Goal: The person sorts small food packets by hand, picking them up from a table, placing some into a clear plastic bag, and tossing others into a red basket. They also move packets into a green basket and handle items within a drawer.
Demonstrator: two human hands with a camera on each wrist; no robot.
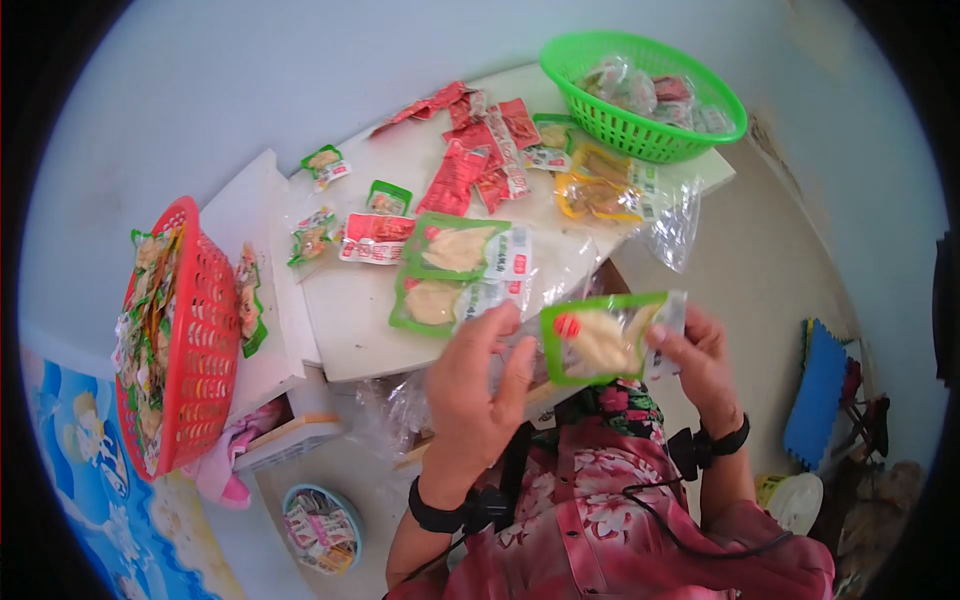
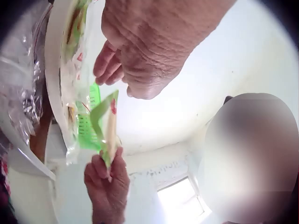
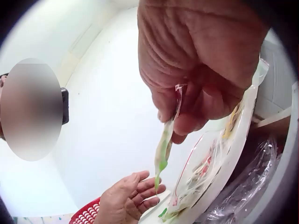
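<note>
My right hand (image 1: 703,365) pinches the clear end of a green-edged food packet (image 1: 600,342), with thumb in front and fingers behind. Pale pieces and a round red label show through its window. To the left of the packet, my left hand (image 1: 475,375) is held with its fingers relaxed and nothing in its grasp. In the left wrist view that left hand (image 2: 145,56) hangs beside the packet's free end. Two similar green-edged packets (image 1: 457,250) lie on the white table (image 1: 345,320) just beyond the left hand, one overlapping the other.
Red packets (image 1: 455,175), small green packets (image 1: 388,198) and yellow-edged packets (image 1: 600,195) are spread over the table. A green basket (image 1: 650,135) stands at the back right. At left is a full red basket (image 1: 205,350); below it, a blue tub (image 1: 345,505) on the floor.
</note>
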